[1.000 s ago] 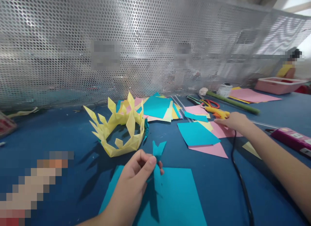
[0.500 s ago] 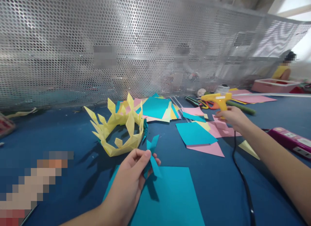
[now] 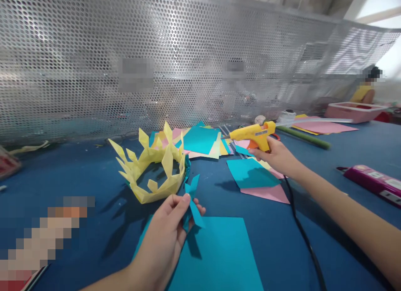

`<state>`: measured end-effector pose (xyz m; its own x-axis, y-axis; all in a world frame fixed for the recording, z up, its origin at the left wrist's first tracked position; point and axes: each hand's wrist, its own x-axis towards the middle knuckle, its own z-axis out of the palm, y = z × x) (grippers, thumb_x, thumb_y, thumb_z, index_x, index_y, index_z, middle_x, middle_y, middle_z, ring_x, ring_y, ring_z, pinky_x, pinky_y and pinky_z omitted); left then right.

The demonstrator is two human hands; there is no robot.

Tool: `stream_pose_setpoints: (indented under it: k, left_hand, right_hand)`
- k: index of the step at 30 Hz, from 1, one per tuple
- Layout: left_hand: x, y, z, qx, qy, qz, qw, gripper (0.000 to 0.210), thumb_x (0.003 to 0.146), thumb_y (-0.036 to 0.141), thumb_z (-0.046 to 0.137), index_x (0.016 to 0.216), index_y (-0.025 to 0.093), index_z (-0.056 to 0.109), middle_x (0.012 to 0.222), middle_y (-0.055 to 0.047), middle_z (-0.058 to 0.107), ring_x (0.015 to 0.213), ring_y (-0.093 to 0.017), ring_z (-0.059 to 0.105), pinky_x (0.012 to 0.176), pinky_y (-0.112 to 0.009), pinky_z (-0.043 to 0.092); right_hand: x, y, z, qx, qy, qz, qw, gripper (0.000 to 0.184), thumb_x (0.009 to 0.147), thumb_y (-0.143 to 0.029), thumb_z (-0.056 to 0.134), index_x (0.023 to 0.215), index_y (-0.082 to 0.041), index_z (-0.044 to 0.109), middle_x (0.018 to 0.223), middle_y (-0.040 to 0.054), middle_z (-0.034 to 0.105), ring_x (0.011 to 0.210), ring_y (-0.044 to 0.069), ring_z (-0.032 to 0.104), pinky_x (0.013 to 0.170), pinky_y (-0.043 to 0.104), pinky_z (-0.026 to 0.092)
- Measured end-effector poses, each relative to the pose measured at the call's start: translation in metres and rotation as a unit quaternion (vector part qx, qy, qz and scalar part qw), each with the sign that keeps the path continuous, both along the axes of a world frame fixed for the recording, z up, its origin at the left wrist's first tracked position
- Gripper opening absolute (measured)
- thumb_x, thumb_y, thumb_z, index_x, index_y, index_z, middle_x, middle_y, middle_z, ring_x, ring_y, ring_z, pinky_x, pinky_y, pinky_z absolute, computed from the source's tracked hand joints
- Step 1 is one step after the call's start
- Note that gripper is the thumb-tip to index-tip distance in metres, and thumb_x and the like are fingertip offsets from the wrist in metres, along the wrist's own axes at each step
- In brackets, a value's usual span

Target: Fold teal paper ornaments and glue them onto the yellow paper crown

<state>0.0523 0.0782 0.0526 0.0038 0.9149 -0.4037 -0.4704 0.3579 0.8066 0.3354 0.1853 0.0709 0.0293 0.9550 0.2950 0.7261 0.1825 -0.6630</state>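
Between thumb and fingers, my left hand (image 3: 173, 218) pinches a small folded blue paper piece (image 3: 194, 211) with pointed ends. Under it lies a flat blue paper sheet (image 3: 222, 253). My right hand (image 3: 277, 155) grips the handle of a yellow glue gun (image 3: 250, 133), its nozzle pointing left and a long clear glue stick (image 3: 316, 120) sticking out behind. A black cord (image 3: 302, 228) trails from the gun toward the near edge. Just beyond my left hand stands a pale yellow folded-paper crown (image 3: 156, 194), with a bit of blue paper on its right side.
Coloured paper sheets (image 3: 200, 138) lie in a pile behind the crown. A blue square (image 3: 250, 172) overlaps pink paper below my right hand. At right are a purple power strip (image 3: 372, 180), a green stick (image 3: 305, 137) and a pink basket (image 3: 355, 111). Perforated metal mesh (image 3: 175, 65) borders the back.
My right hand has brought the glue gun leftward and nearer, over the blue square. My left hand, still pinching the folded paper, has shifted slightly left.
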Motion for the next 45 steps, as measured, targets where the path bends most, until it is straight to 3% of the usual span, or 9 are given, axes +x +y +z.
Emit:
stream_pose_setpoints:
  k: [4,7,9,15,18,24,28,33,45]
  left_hand:
    - [-0.001,-0.001,0.000,0.003,-0.004,0.001,1.000,0.033,0.095,0.020,0.055,0.063,0.016,0.063,0.070,-0.003,0.069,0.070,-0.014,0.067,0.067,-0.023,0.057]
    - [-0.001,-0.002,-0.001,0.002,-0.002,-0.002,1.000,0.036,0.095,0.019,0.055,0.060,0.016,0.061,0.070,-0.004,0.069,0.070,-0.015,0.067,0.067,-0.025,0.057]
    - [-0.001,-0.002,-0.002,0.009,-0.001,-0.004,1.000,0.036,0.094,0.020,0.055,0.059,0.016,0.060,0.070,-0.004,0.069,0.071,-0.015,0.066,0.068,-0.024,0.057]
    - [0.000,-0.002,-0.007,0.019,-0.005,-0.010,1.000,0.035,0.096,0.020,0.053,0.061,0.018,0.060,0.072,-0.003,0.069,0.073,-0.014,0.065,0.071,-0.025,0.057]
    - [0.000,-0.001,-0.008,0.020,-0.003,-0.006,1.000,0.034,0.095,0.018,0.054,0.062,0.018,0.060,0.072,-0.002,0.069,0.073,-0.014,0.066,0.072,-0.025,0.056]
    - [-0.001,-0.002,-0.007,0.031,0.005,-0.009,0.999,0.032,0.094,0.018,0.055,0.063,0.018,0.063,0.070,-0.004,0.070,0.075,-0.015,0.066,0.071,-0.023,0.055]
    - [-0.002,-0.001,-0.009,0.044,0.003,-0.015,0.999,0.023,0.082,0.029,0.073,0.063,0.019,0.064,0.071,-0.003,0.071,0.075,-0.015,0.065,0.070,-0.020,0.054]
    - [-0.003,0.001,-0.012,0.052,-0.005,-0.030,0.998,0.041,0.052,0.048,0.091,0.063,0.020,0.064,0.069,0.000,0.068,0.072,-0.015,0.063,0.067,-0.020,0.054]
    - [-0.003,0.000,-0.011,0.055,-0.014,-0.031,0.998,0.035,0.059,0.042,0.089,0.066,0.020,0.063,0.071,-0.001,0.068,0.071,-0.015,0.062,0.068,-0.022,0.054]
  right_hand:
    - [-0.017,-0.007,-0.004,0.027,0.000,0.028,0.999,0.026,0.089,-0.038,0.066,0.099,-0.014,0.064,0.085,0.0012,0.066,0.068,0.014,0.063,0.060,0.029,0.054]
    - [-0.030,-0.016,-0.004,0.081,0.007,0.042,0.996,0.038,0.070,-0.050,0.078,0.076,-0.017,0.061,0.054,-0.0053,0.052,0.047,0.012,0.050,0.042,0.025,0.041]
    - [-0.037,-0.023,-0.004,0.125,0.006,0.046,0.991,0.038,0.069,-0.053,0.074,0.067,-0.020,0.056,0.048,-0.0059,0.046,0.044,0.013,0.045,0.040,0.025,0.036]
    - [-0.051,-0.038,-0.008,0.240,-0.042,0.083,0.966,0.019,0.064,-0.029,0.065,0.065,-0.023,0.047,0.050,-0.0058,0.048,0.044,0.012,0.045,0.045,0.025,0.035]
    - [-0.054,-0.040,-0.009,0.279,-0.073,0.116,0.951,0.019,0.065,-0.029,0.064,0.065,-0.023,0.047,0.057,-0.0040,0.054,0.047,0.012,0.048,0.046,0.023,0.036]
    - [-0.059,-0.041,-0.009,0.339,-0.145,0.154,0.917,0.026,0.075,-0.032,0.066,0.063,-0.022,0.045,0.053,-0.0054,0.048,0.043,0.010,0.040,0.044,0.022,0.029]
    - [-0.059,-0.043,-0.009,0.361,-0.179,0.168,0.900,0.027,0.082,-0.033,0.061,0.062,-0.022,0.045,0.054,-0.0040,0.050,0.045,0.010,0.042,0.045,0.023,0.029]
    - [-0.057,-0.042,-0.010,0.387,-0.204,0.185,0.880,0.023,0.086,-0.029,0.056,0.065,-0.021,0.050,0.058,-0.0026,0.055,0.047,0.010,0.045,0.047,0.023,0.031]
    - [-0.056,-0.040,-0.015,0.405,-0.193,0.197,0.872,0.023,0.089,-0.026,0.053,0.067,-0.022,0.050,0.060,-0.0018,0.056,0.049,0.011,0.049,0.047,0.023,0.034]
